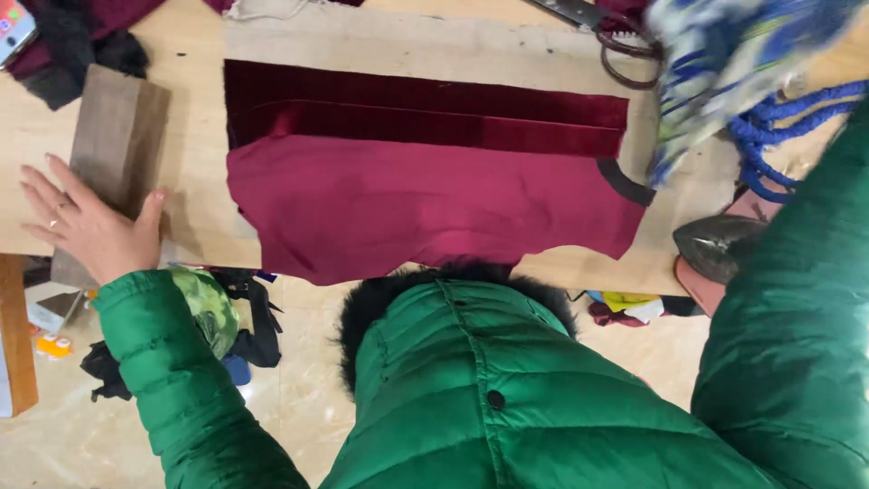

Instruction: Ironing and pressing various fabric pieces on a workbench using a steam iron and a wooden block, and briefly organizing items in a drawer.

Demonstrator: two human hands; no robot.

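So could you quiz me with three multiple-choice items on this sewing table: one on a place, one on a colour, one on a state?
1. Where does the left hand rest?
A. on the scissors
B. on the grey-brown block at the table's left end
C. on the floor

2. What colour is the large cloth spread on the table?
A. dark red
B. yellow
C. white

3. How is the left hand held?
A. clenched in a fist
B. pinching a needle
C. open, fingers spread flat

Answers:
1 B, the palm lies against the block's lower edge.
2 A, the cloth is wine red, with a darker velvety band along its top.
3 C, the fingers lie apart and flat.

The right hand is out of sight; only its green sleeve shows.
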